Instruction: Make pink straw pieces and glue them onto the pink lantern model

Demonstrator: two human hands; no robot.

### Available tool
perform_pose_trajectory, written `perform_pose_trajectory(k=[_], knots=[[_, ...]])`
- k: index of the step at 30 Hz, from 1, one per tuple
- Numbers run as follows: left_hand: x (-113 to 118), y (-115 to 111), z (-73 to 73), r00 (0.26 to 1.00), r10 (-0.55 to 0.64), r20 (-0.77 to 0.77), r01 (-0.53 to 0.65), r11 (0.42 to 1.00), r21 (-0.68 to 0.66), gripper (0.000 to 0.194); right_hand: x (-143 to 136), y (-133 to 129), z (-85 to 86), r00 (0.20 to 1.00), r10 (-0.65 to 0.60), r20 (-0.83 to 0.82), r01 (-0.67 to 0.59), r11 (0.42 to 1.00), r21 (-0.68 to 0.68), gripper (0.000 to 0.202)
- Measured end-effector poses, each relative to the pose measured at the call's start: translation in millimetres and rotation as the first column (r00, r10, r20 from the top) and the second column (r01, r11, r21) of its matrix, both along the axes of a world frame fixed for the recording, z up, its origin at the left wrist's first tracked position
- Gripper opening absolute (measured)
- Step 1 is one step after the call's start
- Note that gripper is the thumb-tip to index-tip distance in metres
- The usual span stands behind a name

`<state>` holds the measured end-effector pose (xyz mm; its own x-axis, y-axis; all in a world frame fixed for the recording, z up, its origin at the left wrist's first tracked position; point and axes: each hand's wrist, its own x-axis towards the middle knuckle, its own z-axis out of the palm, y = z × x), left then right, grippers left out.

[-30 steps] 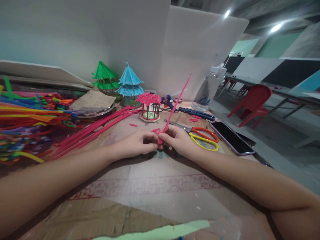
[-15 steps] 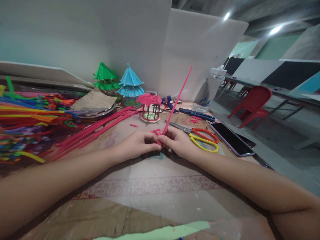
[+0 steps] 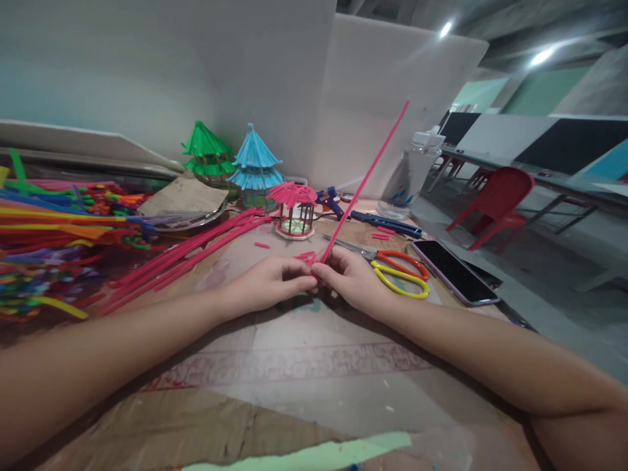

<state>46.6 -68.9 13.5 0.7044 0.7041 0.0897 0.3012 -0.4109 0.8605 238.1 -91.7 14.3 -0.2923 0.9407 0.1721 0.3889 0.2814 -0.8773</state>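
Note:
A long pink pipe cleaner point(image 3: 366, 178) slants up and to the right from between my hands. My right hand point(image 3: 354, 280) pinches it near its lower end. My left hand point(image 3: 273, 282) meets it there, thumb and fingers closed on the same lower end, which the fingertips partly hide. Short cut pink pieces point(image 3: 305, 256) lie just behind my fingers. Beyond them stands a small round pavilion model point(image 3: 294, 210) with a pink fringed roof and brown posts. Scissors point(image 3: 401, 280) with orange and yellow handles rest close to my right hand.
Long pink pipe cleaners point(image 3: 184, 254) and a multicoloured heap point(image 3: 59, 229) lie left. Blue point(image 3: 255, 160) and green pagoda models point(image 3: 206, 147) stand behind. At right are a phone point(image 3: 454, 271), a dark blue tool point(image 3: 387, 224), a glue gun point(image 3: 330, 201) and a clear bottle point(image 3: 401, 180).
The pipe cleaner's upper end has swung to the right and leans over further. Both hands stay in nearly the same place, still gripping its lower end.

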Motion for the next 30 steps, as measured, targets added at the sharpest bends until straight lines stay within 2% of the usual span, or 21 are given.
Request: perform_pose_trajectory(k=[3,11,18,30], knots=[[-0.3,0.0,1.1,1.0,0.011,-0.011,-0.011,1.0,-0.003,0.037,-0.1,-0.2,-0.3,1.0,0.009,-0.005,-0.009,1.0,-0.001,0.024],[1.1,-3.2,2.2,0.998,0.039,-0.041,-0.039,0.999,-0.007,0.034,-0.9,-2.6,0.4,1.0,0.014,0.007,-0.015,0.998,0.059,0.021],[0.0,-1.3,1.8,0.997,0.08,0.002,-0.08,0.996,0.033,0.036,-1.1,-0.5,0.4,0.997,0.038,-0.06,-0.039,0.999,-0.002,0.019],[-0.8,-2.0,1.9,0.998,0.064,-0.03,-0.065,0.997,-0.032,0.039,-0.5,-1.8,-0.7,0.998,0.036,-0.055,-0.037,0.999,-0.016,0.016]])
